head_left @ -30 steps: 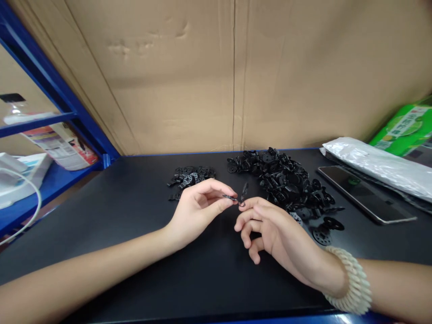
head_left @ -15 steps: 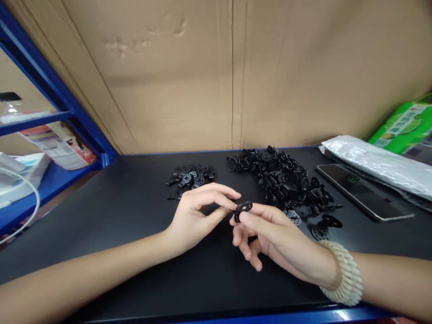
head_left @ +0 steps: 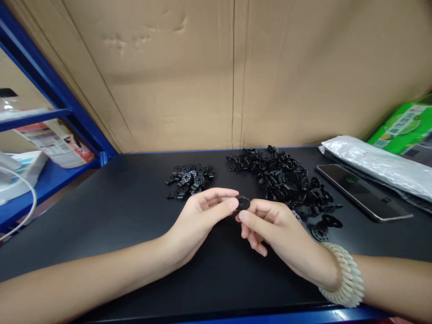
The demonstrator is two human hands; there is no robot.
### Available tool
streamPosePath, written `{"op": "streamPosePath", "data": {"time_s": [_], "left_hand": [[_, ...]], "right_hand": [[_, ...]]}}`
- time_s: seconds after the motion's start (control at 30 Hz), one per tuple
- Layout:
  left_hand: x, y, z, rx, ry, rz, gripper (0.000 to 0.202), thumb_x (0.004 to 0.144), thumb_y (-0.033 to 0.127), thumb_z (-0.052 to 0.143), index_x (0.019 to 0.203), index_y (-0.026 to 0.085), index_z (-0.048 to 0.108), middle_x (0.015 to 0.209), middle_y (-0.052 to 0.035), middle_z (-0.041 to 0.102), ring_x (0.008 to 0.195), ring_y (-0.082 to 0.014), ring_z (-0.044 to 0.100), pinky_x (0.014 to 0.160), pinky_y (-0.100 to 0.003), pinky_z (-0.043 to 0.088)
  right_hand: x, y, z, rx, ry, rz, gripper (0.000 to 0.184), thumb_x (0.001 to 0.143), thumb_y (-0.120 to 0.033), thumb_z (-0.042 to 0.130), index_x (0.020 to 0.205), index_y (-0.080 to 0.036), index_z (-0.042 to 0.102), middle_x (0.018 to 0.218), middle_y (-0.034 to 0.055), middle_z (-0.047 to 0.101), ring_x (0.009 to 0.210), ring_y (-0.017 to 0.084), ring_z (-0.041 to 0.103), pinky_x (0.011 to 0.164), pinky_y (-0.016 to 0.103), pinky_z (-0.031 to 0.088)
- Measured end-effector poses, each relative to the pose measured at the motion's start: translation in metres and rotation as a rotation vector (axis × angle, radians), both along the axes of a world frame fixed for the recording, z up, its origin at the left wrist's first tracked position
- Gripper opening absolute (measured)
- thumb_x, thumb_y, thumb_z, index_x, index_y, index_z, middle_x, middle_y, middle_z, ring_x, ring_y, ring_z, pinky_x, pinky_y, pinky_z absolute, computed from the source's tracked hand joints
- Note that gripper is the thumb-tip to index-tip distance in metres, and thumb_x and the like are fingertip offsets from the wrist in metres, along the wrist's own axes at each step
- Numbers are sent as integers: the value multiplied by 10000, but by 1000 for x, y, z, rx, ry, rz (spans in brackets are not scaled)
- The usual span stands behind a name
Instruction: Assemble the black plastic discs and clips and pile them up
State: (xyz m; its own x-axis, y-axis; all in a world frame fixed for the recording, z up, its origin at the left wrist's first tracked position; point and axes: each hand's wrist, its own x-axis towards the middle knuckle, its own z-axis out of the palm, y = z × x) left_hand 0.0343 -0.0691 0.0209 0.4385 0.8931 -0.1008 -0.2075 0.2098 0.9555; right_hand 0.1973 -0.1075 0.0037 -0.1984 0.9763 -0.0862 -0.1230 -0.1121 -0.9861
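Note:
Between my two hands, above the black tabletop (head_left: 135,220), is a small round black plastic clip (head_left: 243,203). My left hand (head_left: 202,211) pinches its left side between thumb and fingers. On the other side, my right hand (head_left: 270,222) grips its right edge with thumb and index finger, the other fingers loosely curled below. Fingertips hide part of the clip. Beyond my left hand lies a small pile of black clips with perforated discs (head_left: 194,177). A larger heap of similar black pieces (head_left: 283,175) spreads behind my right hand, with a few loose discs (head_left: 320,233) near my wrist.
At right lie a phone (head_left: 361,191), a silvery plastic bag (head_left: 378,162) and a green package (head_left: 401,126). A blue shelf (head_left: 67,180) with a white device and a labelled pack stands at left. A cardboard wall (head_left: 175,90) closes off the back.
My left hand has moved from fingertip contact to a thumb-and-finger pinch on the clip. The clip has turned, now showing its disc face flatter. My right hand keeps hold.

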Motion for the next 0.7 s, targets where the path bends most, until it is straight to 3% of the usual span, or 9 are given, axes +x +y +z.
{"op": "streamPosePath", "data": {"time_s": [0.27,0.5,0.7], "left_hand": [[-1,-2,0,84,56,56,80,744,143,745,823,143,736,663,19,706,634,-89,613,637,-192,480],[-2,0,-1,109,135,120,107,704,168,771,808,151,759,735,-7,729,713,-116,618,712,-221,481],[-2,-2,-2,89,144,106,108,687,163,779,793,148,765,705,-6,725,685,-111,607,683,-217,474]], "right_hand": [[-1,-1,4,-19,-10,65,289,819,-375,626,659,-148,547,591,-4,601,455,80,532,389,168,423],[-1,-1,4,-13,14,1,285,855,-415,596,735,-163,545,708,-5,577,501,84,522,385,176,423],[1,1,3,106,-206,-23,279,902,-318,489,692,-157,576,548,-32,533,400,66,457,399,192,378]]}}
